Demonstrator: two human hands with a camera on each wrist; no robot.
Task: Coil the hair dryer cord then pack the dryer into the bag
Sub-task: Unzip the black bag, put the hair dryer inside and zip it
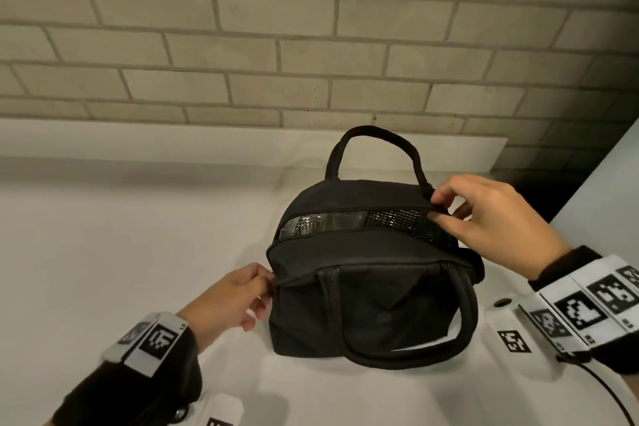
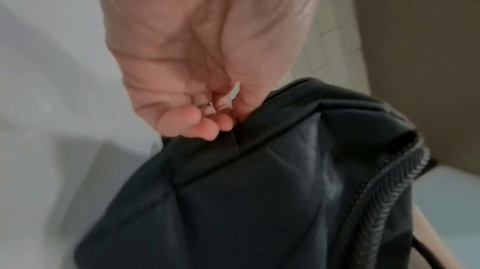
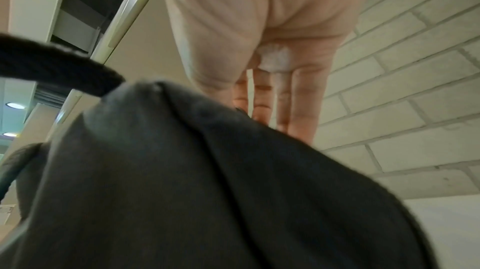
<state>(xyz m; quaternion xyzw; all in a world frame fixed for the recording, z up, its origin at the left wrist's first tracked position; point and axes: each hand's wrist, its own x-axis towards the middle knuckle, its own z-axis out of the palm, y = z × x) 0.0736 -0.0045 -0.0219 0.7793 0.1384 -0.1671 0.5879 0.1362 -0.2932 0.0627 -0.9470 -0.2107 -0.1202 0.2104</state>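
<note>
Pinching bag [image 1: 363, 304] seam, left hand [image 2: 197, 80]; head view shows lining.

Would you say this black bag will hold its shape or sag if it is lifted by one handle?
The bag looks soft: its fabric creases where the left hand pinches it, so it probably sags. The far handle stands up unaided, so it is likely fairly stiff. Weight cannot be judged.

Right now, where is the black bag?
In the head view, the black bag stands mid-counter below the brick wall, between the left hand and right hand.
</note>
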